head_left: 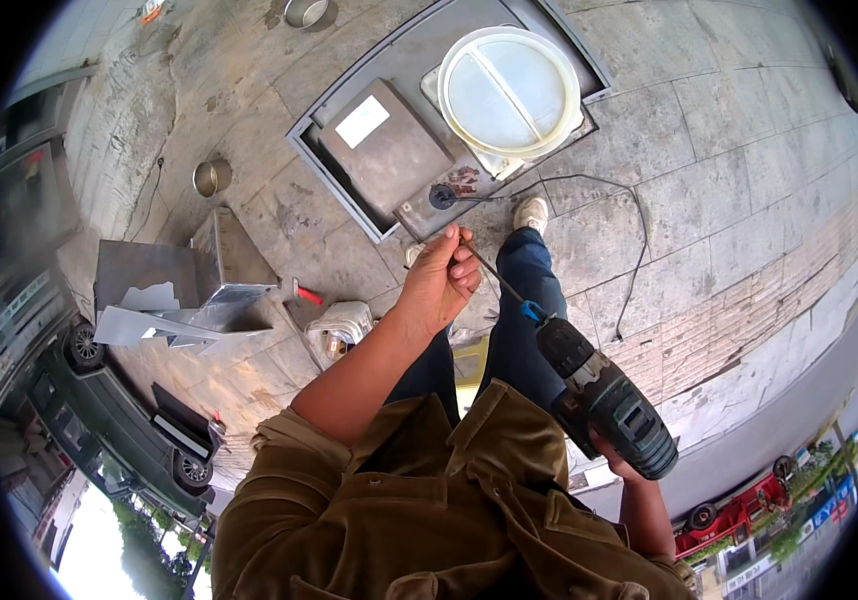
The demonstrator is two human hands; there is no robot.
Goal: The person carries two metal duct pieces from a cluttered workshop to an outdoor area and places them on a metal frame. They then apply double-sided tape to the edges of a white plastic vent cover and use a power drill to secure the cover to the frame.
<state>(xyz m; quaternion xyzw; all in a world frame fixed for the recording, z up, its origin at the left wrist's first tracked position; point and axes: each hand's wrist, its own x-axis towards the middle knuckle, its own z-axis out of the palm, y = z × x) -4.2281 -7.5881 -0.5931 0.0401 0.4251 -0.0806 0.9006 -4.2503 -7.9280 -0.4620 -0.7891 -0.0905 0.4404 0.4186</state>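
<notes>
My right hand (617, 456) is wrapped round the grip of a dark green and black power drill (604, 395), held low in front of my right side. Out of its chuck runs a long thin drill bit (498, 274) with a blue collar near the chuck, slanting up to the left. My left hand (441, 278) is closed, thumb and fingers pinching the bit's far end. Those fingers hide the very tip, so whether a small piece sits on it is unclear. Just beyond my left hand lies the near edge of a grey metal frame (389, 225).
In the frame are a flat metal box (386, 150) and a round white tub (505, 95). A black cable (639, 230) loops over the paving. To the left stand bent sheet-metal pieces (234, 255), a red-handled tool (307, 293) and a clear container (342, 325).
</notes>
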